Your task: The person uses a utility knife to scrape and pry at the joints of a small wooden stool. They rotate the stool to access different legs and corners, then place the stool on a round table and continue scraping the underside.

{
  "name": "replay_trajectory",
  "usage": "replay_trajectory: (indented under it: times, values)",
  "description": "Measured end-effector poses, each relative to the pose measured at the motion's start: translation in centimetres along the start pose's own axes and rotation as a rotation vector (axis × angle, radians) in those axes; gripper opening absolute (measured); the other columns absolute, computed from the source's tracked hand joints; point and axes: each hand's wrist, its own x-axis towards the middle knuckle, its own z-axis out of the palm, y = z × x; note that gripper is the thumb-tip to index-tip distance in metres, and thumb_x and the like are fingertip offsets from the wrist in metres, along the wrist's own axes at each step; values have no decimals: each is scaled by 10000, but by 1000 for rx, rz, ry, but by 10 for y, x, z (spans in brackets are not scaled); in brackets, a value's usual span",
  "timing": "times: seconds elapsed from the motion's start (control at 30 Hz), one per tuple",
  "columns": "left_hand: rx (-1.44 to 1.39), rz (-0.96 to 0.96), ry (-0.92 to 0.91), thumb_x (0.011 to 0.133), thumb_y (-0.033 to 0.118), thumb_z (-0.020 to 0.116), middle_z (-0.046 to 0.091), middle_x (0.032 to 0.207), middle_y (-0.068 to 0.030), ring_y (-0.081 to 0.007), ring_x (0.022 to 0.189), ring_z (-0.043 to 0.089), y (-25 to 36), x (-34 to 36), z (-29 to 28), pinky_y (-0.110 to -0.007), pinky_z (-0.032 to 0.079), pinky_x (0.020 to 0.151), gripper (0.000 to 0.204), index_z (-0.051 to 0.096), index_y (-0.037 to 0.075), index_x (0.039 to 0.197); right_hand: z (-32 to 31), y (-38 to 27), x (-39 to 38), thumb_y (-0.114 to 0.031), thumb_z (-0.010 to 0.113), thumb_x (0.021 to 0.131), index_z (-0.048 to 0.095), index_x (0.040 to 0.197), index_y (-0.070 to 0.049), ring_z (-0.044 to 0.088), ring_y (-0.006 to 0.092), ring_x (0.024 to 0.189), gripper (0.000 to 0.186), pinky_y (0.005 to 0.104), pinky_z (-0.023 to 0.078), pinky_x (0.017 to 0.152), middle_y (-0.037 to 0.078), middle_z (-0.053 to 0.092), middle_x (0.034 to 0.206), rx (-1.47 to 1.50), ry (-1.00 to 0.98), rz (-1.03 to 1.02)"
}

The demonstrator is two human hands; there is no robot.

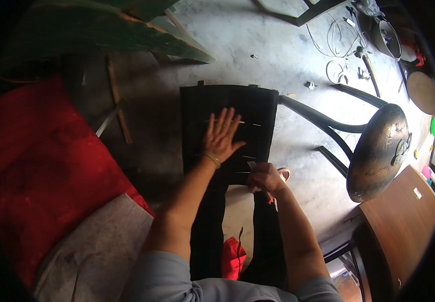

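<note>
A black, slightly tapered panel with several short pale lines or slits lies in front of me, its near edge at my legs. My left hand rests flat on it, fingers stretched and spread, with a bracelet at the wrist. At the panel's near right corner, my right hand is closed around a small tool with a flat pale blade and a red end. Most of this tool is hidden by the fingers, and the hand is slightly blurred.
Red cloth and a pale sheet lie to the left. A round-topped stool rests on its side at right, near a wooden board. Loose cables lie far right. A green sheet-like object juts in far left.
</note>
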Motion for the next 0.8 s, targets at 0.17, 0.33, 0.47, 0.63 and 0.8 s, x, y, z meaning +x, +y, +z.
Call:
replay_trajectory:
  times: [0.17,0.33,0.47,0.63,0.8]
  values:
    - [176,-195,-18,797,505,605,150,1530,-148,-309,1423,92,-36,-12,-32,-489,52,1138,856,271,45,1437,9,-17,-4,-84,573,739,603,833,33,606,173,548,153,278,466,492,96,626,666,-13,33,32]
    - [288,-597,48,840,508,549,111,1536,-156,-309,1426,62,-64,-23,-40,-488,46,1139,829,223,59,1456,4,-12,1,-90,553,761,583,855,42,625,202,527,165,270,469,479,125,651,706,-86,-15,-14]
    - [-205,-1265,547,956,489,331,112,1519,-213,-339,1412,95,-134,-64,-44,-412,78,1147,730,203,-60,1421,3,-12,1,-88,552,758,583,850,48,623,214,521,167,288,479,473,140,645,698,-44,-14,1]
    - [152,-642,302,826,355,608,186,1507,-194,-350,1400,157,-71,-51,-32,-468,116,1134,753,295,0,1412,-1,-12,1,-81,553,753,575,856,51,627,232,524,169,314,499,478,157,641,700,-34,-49,28]
    - [-52,-115,183,778,374,665,186,1511,-174,-344,1404,155,37,38,-21,-511,154,1117,801,304,63,1422,5,-16,-3,-96,565,750,585,812,45,627,225,529,155,315,498,490,145,640,689,-13,-31,17]
